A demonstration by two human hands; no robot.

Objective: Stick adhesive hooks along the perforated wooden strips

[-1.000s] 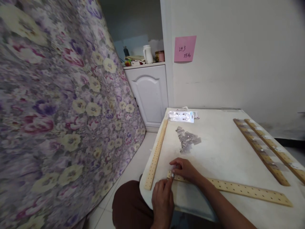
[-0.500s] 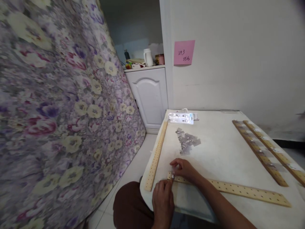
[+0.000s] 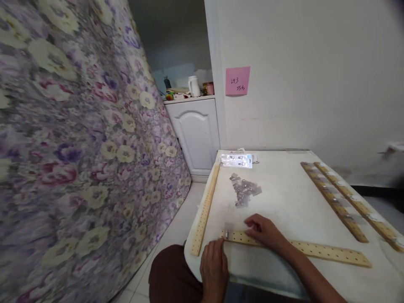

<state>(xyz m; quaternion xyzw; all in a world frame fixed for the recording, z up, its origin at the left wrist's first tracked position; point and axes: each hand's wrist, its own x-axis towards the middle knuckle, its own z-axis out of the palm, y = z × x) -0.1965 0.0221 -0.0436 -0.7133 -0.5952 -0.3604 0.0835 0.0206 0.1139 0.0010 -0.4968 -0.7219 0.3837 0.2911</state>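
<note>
A pale wooden strip with rows of holes (image 3: 328, 251) lies crosswise along the table's near side. My left hand (image 3: 215, 267) has its fingers together at the strip's left end, apparently gripping its near edge. Close to those fingertips, a small metal clip on a clear plastic tab (image 3: 227, 233) rests on the strip. My right hand (image 3: 267, 232) is over the strip, right of the clip, with fingers loosely bent and thumb apart; nothing shows in it. Beyond the hands lies a pile of similar clips with tabs (image 3: 244, 191).
Another holed strip (image 3: 205, 214) lies along the table's left edge. Two darker strips carrying clips (image 3: 334, 202) (image 3: 360, 205) lie at the right. A clear blister pack (image 3: 235, 160) is at the back left. A floral curtain (image 3: 94, 168) hangs at the left.
My right hand has moved right, away from the clip, leaving it on the strip. My left hand stays at the strip's end. The camera view has shifted slightly.
</note>
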